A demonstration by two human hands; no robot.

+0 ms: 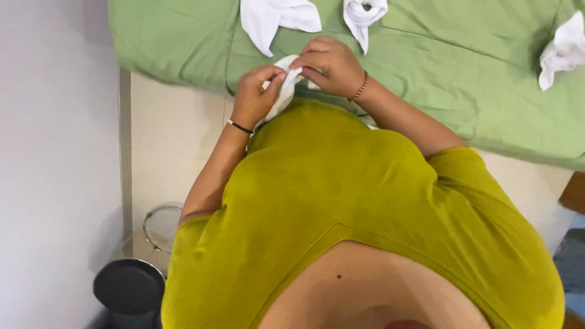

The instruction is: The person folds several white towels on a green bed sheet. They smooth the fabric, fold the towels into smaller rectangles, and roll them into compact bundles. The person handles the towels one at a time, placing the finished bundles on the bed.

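My left hand (256,94) and my right hand (329,64) both pinch a small white cloth (284,88), held close to my body at the near edge of a green bedsheet (463,67). The cloth is bunched between my fingers and partly hidden by them and by my yellow-green shirt. A dark band sits on my left wrist and a beaded bracelet on my right.
Other white cloths lie on the sheet: a flat one (274,18) at top centre, a knotted one (364,15) beside it, a crumpled one (563,52) at far right. A dark round bin (128,286) and a glass-topped stool (161,228) stand on the floor at lower left, by a grey wall.
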